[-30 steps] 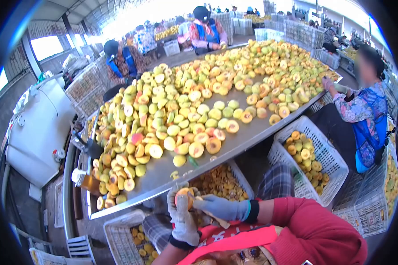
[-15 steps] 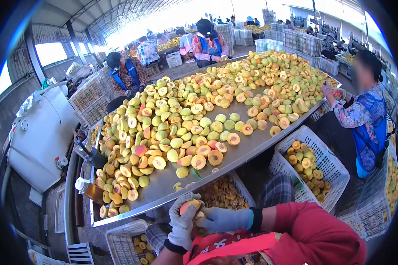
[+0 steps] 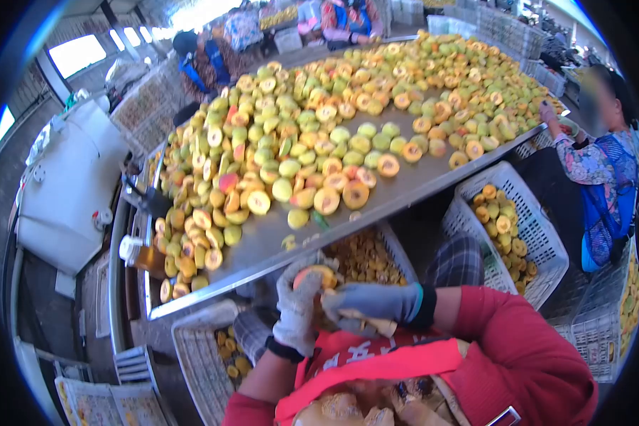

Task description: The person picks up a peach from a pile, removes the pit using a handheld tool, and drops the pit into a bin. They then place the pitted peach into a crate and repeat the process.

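Left of the counter (image 3: pixel 263 266) bulges a smooth white tank (image 3: pixel 71 192). At the counter's left end stand a dark cylindrical container (image 3: pixel 157 204) and an amber bottle (image 3: pixel 145 257) with a white cap. Below that end, a slotted plastic crate (image 3: pixel 194 355) holds yellow-orange pieces. The counter is dull grey metal with a raised, shinier rim; across it spreads a thick heap of rounded fruit halves (image 3: pixel 298 156), some showing green-yellow skin, others a flat cut face with a brown hollow. A narrow green leaf (image 3: pixel 321 221) lies near the front rim. Beneath this rim a scrap crate (image 3: pixel 399 255) holds small, rough brownish-yellow bits. Right of it, outside the counter's near edge, a lattice-walled crate (image 3: pixel 536 227) holds more halves, and a person (image 3: pixel 610 192) in floral sleeves and blue mesh sits by the counter's right end.

Just before the counter's near edge, the left hand (image 3: pixel 295 305), in pale knitted fabric, has its grip curled round an orange-red fruit piece (image 3: pixel 312 275). The right hand (image 3: pixel 376 304), in a blue-grey glove, meets that piece at its right; how far its grip is closed, I cannot tell
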Demonstrator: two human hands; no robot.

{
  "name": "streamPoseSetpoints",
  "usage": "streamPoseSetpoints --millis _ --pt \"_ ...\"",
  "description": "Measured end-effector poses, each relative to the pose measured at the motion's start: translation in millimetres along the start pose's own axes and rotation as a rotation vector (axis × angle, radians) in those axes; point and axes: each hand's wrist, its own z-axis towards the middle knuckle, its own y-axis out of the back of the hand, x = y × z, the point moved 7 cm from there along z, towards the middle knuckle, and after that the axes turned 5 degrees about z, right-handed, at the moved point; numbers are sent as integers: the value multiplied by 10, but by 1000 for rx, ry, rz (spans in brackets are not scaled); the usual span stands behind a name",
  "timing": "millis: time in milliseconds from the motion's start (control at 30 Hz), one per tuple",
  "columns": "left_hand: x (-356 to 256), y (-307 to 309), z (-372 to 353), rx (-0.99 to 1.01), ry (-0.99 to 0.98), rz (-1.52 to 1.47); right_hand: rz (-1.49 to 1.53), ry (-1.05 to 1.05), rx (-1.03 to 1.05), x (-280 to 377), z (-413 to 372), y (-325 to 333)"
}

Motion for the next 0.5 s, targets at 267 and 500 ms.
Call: streamPoseSetpoints --millis 267,500 --pt "85 -159 94 -52 106 -142 651 -148 340 89 -69 -169" --pt "238 4 283 -183 98 -442 917 43 587 241 -176 -41"
